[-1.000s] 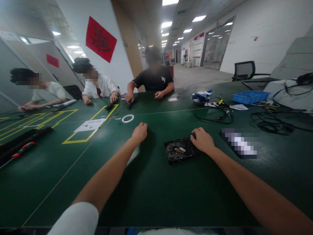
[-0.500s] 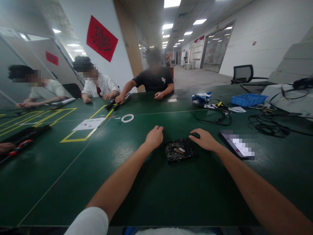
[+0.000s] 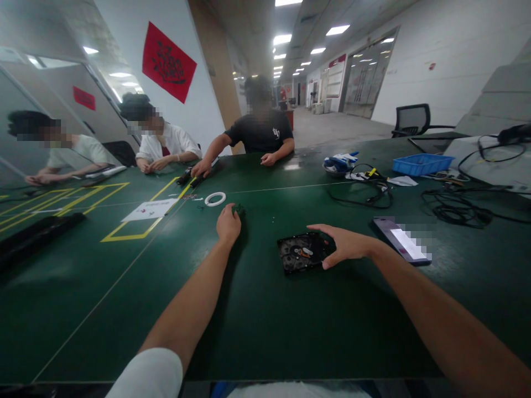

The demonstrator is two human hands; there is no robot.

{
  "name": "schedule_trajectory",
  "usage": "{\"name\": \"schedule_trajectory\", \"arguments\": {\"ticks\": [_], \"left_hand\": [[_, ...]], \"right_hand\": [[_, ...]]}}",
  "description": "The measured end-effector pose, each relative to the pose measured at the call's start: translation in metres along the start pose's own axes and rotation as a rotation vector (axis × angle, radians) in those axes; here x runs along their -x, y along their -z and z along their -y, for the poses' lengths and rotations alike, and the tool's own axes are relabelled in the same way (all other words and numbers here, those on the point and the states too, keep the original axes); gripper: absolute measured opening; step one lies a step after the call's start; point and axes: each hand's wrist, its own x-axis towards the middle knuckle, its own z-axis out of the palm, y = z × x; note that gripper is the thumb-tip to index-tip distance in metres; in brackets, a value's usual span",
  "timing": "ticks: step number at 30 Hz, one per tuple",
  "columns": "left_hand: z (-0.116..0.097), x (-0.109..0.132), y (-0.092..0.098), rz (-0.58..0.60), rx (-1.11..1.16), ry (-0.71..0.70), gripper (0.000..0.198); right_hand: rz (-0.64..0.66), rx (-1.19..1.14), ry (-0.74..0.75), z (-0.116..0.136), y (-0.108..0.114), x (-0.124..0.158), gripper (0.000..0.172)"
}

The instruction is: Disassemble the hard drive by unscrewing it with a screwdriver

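A black hard drive (image 3: 301,253) lies flat on the green table, its dark casing and a pale round centre facing up. My right hand (image 3: 350,243) spans its right end, thumb at the near corner and fingers along the far edge. Farther left, my left hand (image 3: 229,224) is closed at the table surface on a small green piece (image 3: 239,210), which looks like a circuit board; the fingers partly cover it. Just beyond that hand lies a white ring (image 3: 215,199), apparently a roll of tape.
A phone (image 3: 401,242) lies right of my right hand. Black cables (image 3: 460,207), a blue tray (image 3: 422,164) and a bowl with blue-and-white items (image 3: 340,163) stand farther back. A printed sheet (image 3: 148,210) lies left. Several people sit across; one person's hand (image 3: 202,167) touches black items.
My left hand has moved left, away from the hard drive, with the green piece now showing. My right hand has spread around the drive's right end; the dark piece at its fingertips no longer shows.
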Motion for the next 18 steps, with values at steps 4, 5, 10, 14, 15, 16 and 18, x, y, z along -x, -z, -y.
{"name": "schedule_trajectory", "arguments": {"ticks": [4,5,10,14,15,16,18], "left_hand": [[0.002,0.000,-0.008,0.017,0.008,-0.036,0.040],[-0.001,0.002,-0.011,0.025,0.016,-0.056,0.040],[-0.018,0.013,-0.021,0.071,0.103,-0.194,0.040],[-0.031,0.024,-0.026,0.101,0.190,-0.319,0.039],[-0.035,0.027,-0.027,0.105,0.209,-0.347,0.039],[-0.038,0.030,-0.027,0.105,0.226,-0.371,0.038],[-0.044,0.037,-0.029,0.109,0.256,-0.410,0.038]], "right_hand": [[0.025,0.058,0.024,-0.002,0.000,0.000,0.110],[0.029,0.062,0.033,-0.003,-0.001,-0.001,0.111],[-0.002,0.074,0.057,-0.008,-0.006,-0.008,0.117],[-0.092,0.086,0.045,-0.011,-0.014,-0.013,0.114],[-0.118,0.087,0.044,-0.012,-0.016,-0.015,0.112],[-0.139,0.085,0.041,-0.011,-0.018,-0.017,0.111],[-0.170,0.073,0.018,-0.010,-0.022,-0.019,0.108]]}}
